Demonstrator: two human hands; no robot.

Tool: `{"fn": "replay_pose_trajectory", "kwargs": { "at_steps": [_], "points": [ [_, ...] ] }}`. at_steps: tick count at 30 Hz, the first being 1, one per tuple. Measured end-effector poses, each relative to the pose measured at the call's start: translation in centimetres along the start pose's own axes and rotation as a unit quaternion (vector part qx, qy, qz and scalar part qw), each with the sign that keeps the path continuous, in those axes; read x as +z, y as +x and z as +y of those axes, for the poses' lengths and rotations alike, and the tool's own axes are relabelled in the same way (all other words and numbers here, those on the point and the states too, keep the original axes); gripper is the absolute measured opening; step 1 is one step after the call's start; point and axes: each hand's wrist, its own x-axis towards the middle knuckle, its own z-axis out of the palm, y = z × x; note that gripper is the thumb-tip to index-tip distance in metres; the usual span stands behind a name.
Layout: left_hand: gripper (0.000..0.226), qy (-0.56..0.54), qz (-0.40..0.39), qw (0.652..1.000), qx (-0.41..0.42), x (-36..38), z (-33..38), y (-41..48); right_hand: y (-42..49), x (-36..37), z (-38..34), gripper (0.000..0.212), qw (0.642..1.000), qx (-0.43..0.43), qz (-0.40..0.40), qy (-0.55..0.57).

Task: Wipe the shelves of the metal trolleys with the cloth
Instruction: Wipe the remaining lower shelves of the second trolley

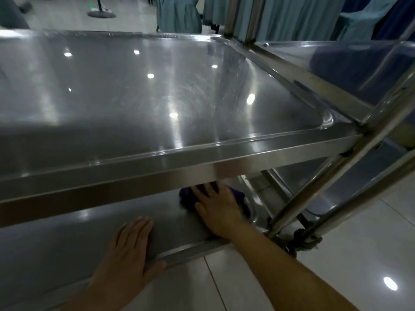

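Purple cloth (185,197) lay pinned under the right hand (219,212), fingers flat, on the lower shelf (67,239); left hand (130,248) rested flat nearby, holding nothing.

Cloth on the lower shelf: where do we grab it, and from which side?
Take the cloth by its bunched left lump, the part showing beside the right hand that presses on it. Come in low from the open front of the lower shelf: the upper shelf blocks a reach from above, and the posts crowd the right corner.
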Motion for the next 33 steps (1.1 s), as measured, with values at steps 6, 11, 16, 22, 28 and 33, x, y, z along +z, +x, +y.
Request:
{"fn": "replay_pose_trajectory", "kwargs": {
  "at_steps": [6, 11, 16, 22, 28, 33],
  "points": [
    [0.084, 0.040, 0.004, 0.999, 0.021, 0.4, -0.1, 0.0, 4.6, 0.0, 2.1, 0.035, 0.986, 0.154, -0.050, 0.028],
    [0.082, 0.025, 0.019, 0.999, 0.023, 0.1, 0.2, 0.0, 3.8, 0.8, -5.6, 0.048, 0.994, 0.042, -0.059, 0.079],
    [0.079, 0.028, 0.021, 0.999, 0.013, -0.3, 0.2, -0.2, 2.5, 0.9, -4.4, 0.057, 0.992, -0.053, -0.070, 0.085],
    [0.083, 0.020, 0.005, 1.000, 0.005, -0.5, 0.2, -0.2, 2.4, 0.5, 4.6, 0.066, 0.993, 0.114, -0.012, 0.006],
    [0.085, 0.019, 0.033, 0.999, 0.009, -0.1, 0.2, 0.1, -2.9, 1.3, -1.6, 0.058, 0.989, 0.132, -0.044, 0.041],
    [0.088, 0.034, 0.059, 0.998, 0.009, -0.5, 0.6, -0.4, -5.8, 1.4, -5.7, 0.056, 0.999, -0.005, -0.011, 0.044]
  ]
}}
